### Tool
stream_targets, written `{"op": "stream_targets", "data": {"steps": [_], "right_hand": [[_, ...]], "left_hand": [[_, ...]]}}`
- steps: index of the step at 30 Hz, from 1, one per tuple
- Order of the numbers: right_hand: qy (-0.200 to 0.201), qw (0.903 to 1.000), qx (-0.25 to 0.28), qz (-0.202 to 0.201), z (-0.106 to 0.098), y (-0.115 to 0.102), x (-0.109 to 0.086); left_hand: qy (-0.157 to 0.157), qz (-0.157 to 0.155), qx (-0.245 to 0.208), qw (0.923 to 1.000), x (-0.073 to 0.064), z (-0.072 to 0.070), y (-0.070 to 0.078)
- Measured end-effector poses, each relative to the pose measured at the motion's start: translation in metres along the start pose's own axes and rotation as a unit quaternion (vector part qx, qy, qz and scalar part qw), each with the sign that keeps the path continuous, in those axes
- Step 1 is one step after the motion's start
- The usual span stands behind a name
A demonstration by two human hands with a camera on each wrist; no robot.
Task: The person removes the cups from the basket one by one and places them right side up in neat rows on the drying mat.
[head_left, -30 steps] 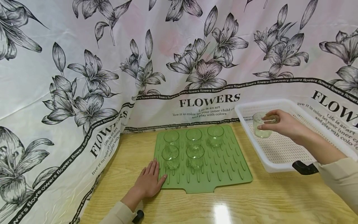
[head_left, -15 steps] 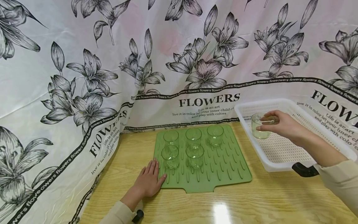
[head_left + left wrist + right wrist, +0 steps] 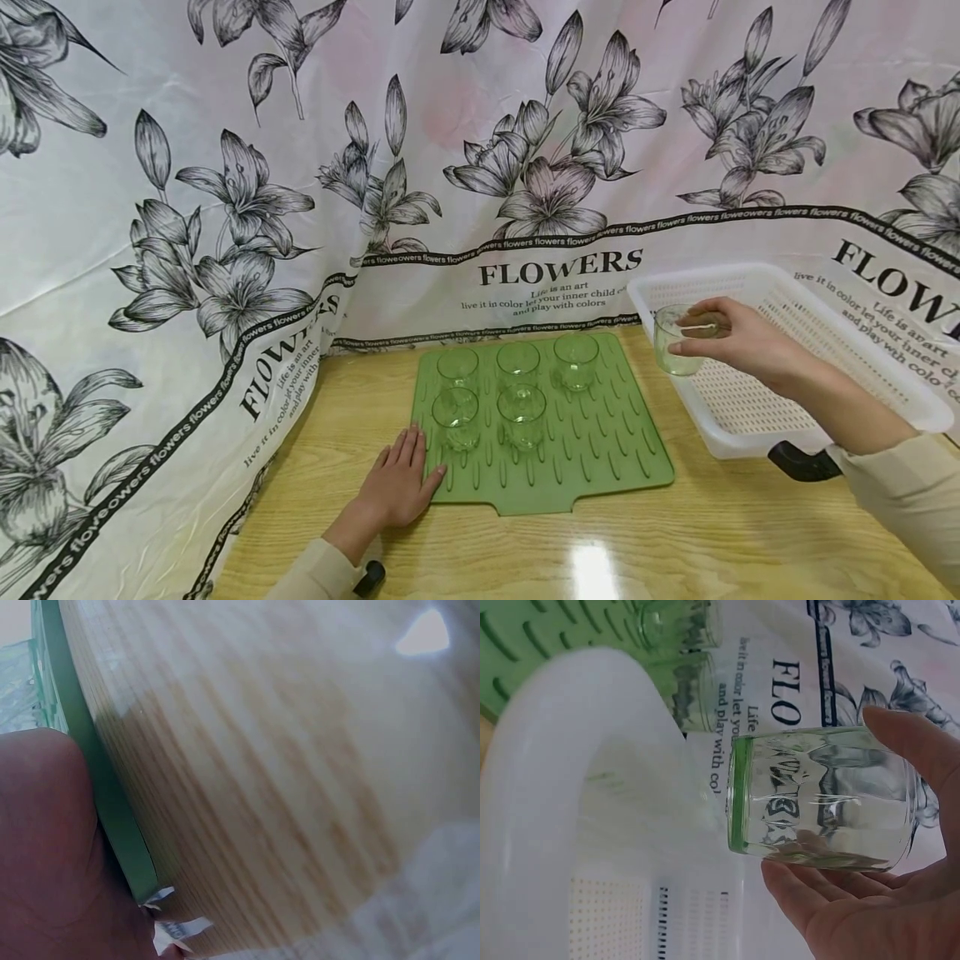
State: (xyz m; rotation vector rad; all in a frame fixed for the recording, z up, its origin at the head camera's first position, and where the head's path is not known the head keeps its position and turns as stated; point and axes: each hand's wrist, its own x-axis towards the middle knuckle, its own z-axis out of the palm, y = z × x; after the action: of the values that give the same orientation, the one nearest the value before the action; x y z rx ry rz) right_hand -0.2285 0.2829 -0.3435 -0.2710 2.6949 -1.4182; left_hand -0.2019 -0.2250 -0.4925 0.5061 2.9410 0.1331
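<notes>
My right hand (image 3: 738,337) grips a clear glass cup (image 3: 673,343) by its sides, over the left edge of a white plastic basket (image 3: 712,446). In the right wrist view the same cup (image 3: 825,799) sits between thumb and fingers, with a greenish base. Several similar glasses stand on a green ridged mat (image 3: 600,450): three in a back row, among them a glass (image 3: 576,362) at the right, and two in front, among them a glass (image 3: 522,417). My left hand (image 3: 397,483) lies with straight fingers at the mat's left edge.
The basket, with a perforated floor and a black handle (image 3: 802,462), stands right of the mat on a wooden table (image 3: 637,550). Behind everything hangs a white cloth (image 3: 555,287) printed with flowers and lettering.
My right hand has carried the glass cup leftward, from above the basket's inside to its left rim. The left hand and the glasses on the mat stay put.
</notes>
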Motion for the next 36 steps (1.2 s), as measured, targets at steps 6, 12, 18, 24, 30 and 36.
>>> {"op": "stream_targets", "data": {"steps": [6, 12, 18, 24, 30, 36], "right_hand": [[-0.008, 0.9999, 0.009, -0.007, 0.011, -0.006, -0.001], [-0.016, 0.9996, 0.021, -0.012, 0.021, -0.008, -0.002], [-0.019, 0.9993, 0.029, -0.015, 0.031, -0.007, -0.003], [-0.022, 0.9989, 0.036, -0.020, 0.042, -0.006, -0.005], [-0.014, 0.9987, 0.040, -0.028, 0.055, -0.008, -0.005], [-0.013, 0.9982, 0.052, -0.029, 0.071, -0.007, -0.004]], "left_hand": [[0.008, 0.003, 0.003, 1.0000, 0.003, 0.005, -0.004], [0.003, 0.001, -0.006, 1.0000, -0.001, -0.001, 0.000], [0.005, 0.009, -0.022, 0.9997, -0.006, -0.009, 0.005], [0.000, 0.009, -0.022, 0.9997, -0.008, -0.010, 0.006], [-0.004, 0.001, -0.008, 1.0000, -0.003, -0.004, 0.001], [-0.005, -0.004, 0.005, 1.0000, 0.003, 0.005, -0.004]]}}
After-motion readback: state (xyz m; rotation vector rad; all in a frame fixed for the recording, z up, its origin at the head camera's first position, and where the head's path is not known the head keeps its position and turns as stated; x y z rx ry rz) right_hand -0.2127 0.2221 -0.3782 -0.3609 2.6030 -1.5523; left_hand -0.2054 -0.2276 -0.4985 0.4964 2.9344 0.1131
